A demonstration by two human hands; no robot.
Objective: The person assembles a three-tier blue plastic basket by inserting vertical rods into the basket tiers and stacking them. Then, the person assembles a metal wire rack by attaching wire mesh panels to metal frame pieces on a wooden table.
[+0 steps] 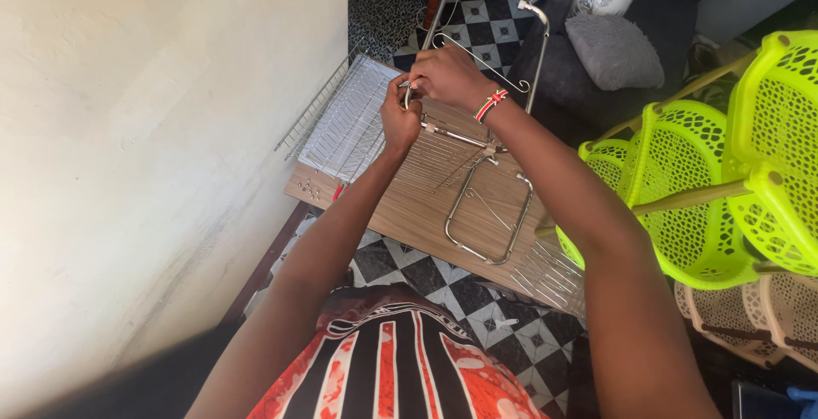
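My left hand (399, 121) and my right hand (450, 76) meet over the far end of a small wooden table (409, 214). Both pinch the end of a chrome tube frame (537, 52) that stands upright from the table. What small part sits between the fingers is hidden. A striped bracelet (490, 104) is on my right wrist. Under the hands lies a chrome wire rack shelf (349, 125). A second looped chrome frame (486, 214) lies flat on the table, nearer to me.
Small screws (308, 187) and a red-handled tool (338, 190) lie at the table's left edge. A cream wall (153, 129) is close on the left. Lime-green plastic baskets (707, 189) stack on the right. A dark sofa with a grey cushion (613, 48) stands beyond; the floor is checkered.
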